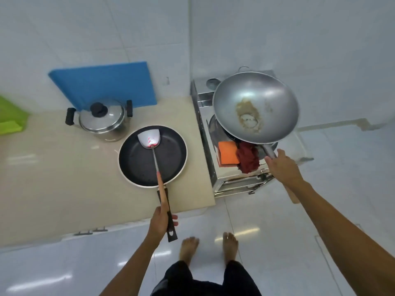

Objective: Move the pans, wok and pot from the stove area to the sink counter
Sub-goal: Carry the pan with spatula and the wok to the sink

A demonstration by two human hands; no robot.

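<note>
A black frying pan (136,163) lies on the beige counter (53,178) near its right end, with a metal spatula (149,138) resting in it. My left hand (160,221) grips the pan's black handle together with the spatula's wooden handle. My right hand (282,167) grips the handle of a large steel wok (267,99), which hangs tilted above the stove (230,178); brown residue marks its bottom. A lidded steel pot (102,120) with black handles stands on the counter behind the pan.
A blue cutting board (102,82) leans on the tiled wall behind the pot. An orange sponge (227,154) and a dark red cloth (248,159) lie on the stove. Something green (10,116) sits at the far left. My bare feet stand on the glossy white floor.
</note>
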